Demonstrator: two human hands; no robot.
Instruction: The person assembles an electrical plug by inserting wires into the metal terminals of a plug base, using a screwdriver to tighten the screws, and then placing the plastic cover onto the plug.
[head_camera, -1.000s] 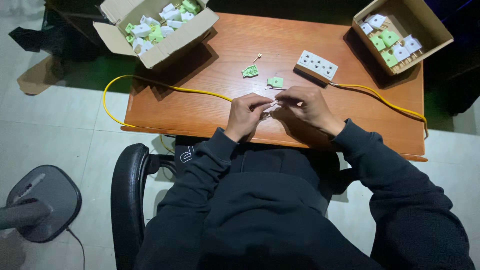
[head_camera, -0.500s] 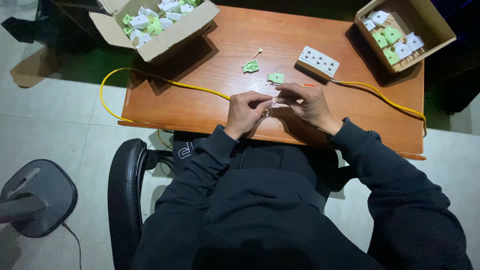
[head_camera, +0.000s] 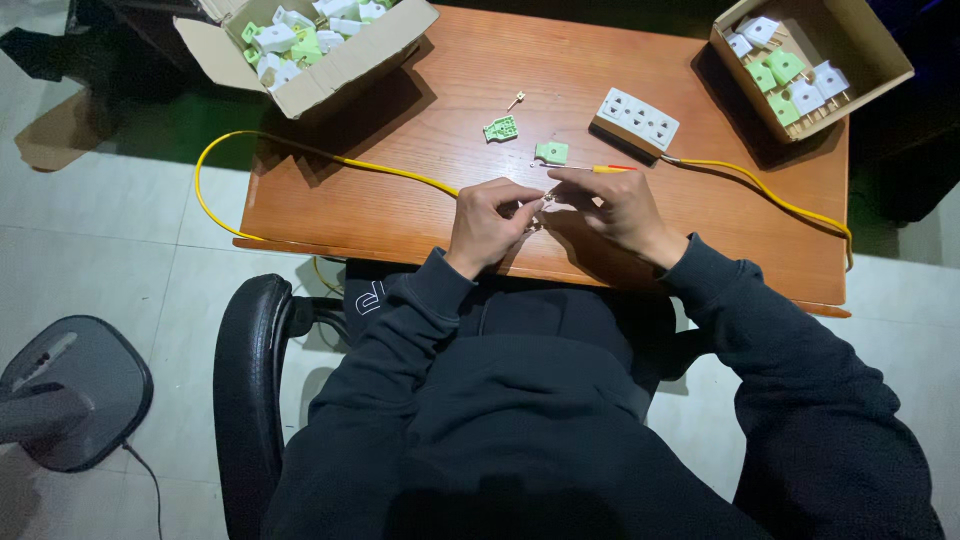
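View shifted; wooden desk (head_camera: 420, 200), tiled floor (head_camera: 110, 250).

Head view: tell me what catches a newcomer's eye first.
The left hand and right hand meet over a small part at the wooden table's near edge. A yellow cable loops off the table's left side, and cardboard boxes of green and white parts sit at both far corners.
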